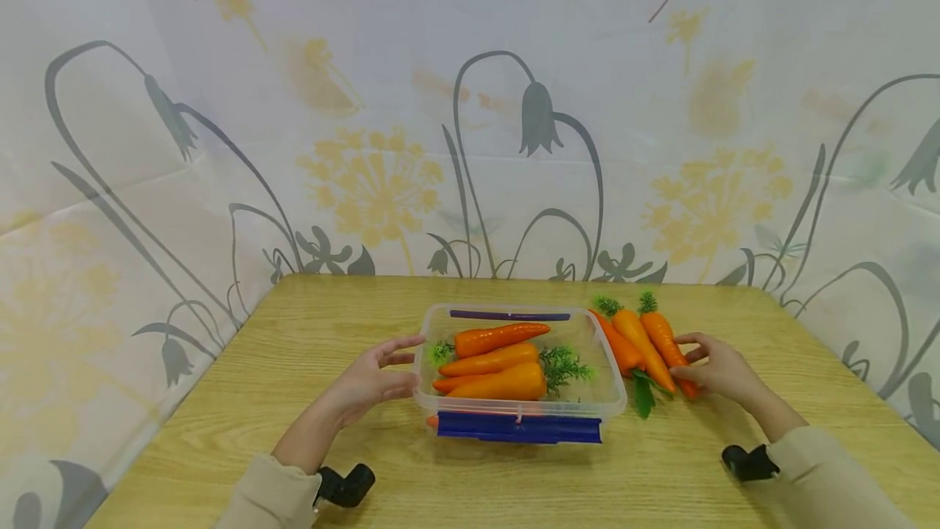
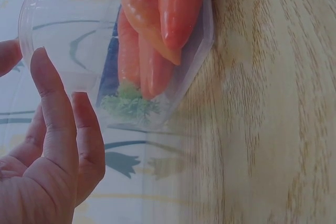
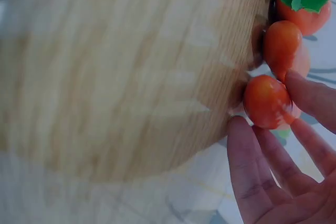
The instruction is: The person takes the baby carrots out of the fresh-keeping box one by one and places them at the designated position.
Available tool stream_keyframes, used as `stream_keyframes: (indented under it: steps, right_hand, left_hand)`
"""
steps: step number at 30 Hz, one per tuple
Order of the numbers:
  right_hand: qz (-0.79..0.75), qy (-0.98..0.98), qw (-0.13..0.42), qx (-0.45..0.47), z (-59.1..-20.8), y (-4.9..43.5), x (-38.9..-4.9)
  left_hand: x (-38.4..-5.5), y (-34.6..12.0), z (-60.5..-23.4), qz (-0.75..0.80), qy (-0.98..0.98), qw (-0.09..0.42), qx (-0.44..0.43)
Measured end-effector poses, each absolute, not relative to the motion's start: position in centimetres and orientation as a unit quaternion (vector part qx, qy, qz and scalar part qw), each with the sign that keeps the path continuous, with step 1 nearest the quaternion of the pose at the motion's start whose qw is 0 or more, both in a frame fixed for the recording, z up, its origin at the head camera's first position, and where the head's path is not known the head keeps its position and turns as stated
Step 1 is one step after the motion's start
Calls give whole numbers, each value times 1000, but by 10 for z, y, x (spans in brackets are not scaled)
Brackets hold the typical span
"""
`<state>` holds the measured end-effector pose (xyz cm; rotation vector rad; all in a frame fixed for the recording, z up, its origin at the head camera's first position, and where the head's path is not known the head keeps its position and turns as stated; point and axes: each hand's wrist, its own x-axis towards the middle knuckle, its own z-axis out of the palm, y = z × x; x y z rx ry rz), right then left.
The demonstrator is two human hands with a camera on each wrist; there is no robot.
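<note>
My left hand (image 1: 367, 382) is at the left side of a clear plastic box (image 1: 565, 409) with blue clasps. In the left wrist view its fingers are fairly straight, with fingertips right at the rim (image 2: 26, 30). Several glossy orange carrots (image 1: 492, 367) with green tops lie inside the box. To its right, my right hand (image 1: 723, 370) pinches the outermost loose carrot (image 1: 662, 339) between thumb and fingers. That carrot lies slanted, its leafy end pointing away. Beside it are a second carrot (image 1: 637, 341) and another orange one (image 1: 620, 348), partly hidden by the box.
A wooden table (image 1: 308, 333) carries everything. Behind it hangs a pale cloth (image 1: 367, 104) printed with flowers. Green leaves (image 1: 644, 394) stick out at the near end of the loose carrots. Black wrist mounts (image 1: 348, 486) show beneath both sleeves.
</note>
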<state>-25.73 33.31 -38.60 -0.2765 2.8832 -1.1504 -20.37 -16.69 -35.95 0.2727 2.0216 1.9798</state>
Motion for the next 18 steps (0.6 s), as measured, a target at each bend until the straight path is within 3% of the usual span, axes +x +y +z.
stream_keyframes:
  steps: [18]
  right_hand:
    - [-328,932,-22,-154,-331,319,-258]
  left_hand:
    - [-204,-166,-360,686,707,145,91]
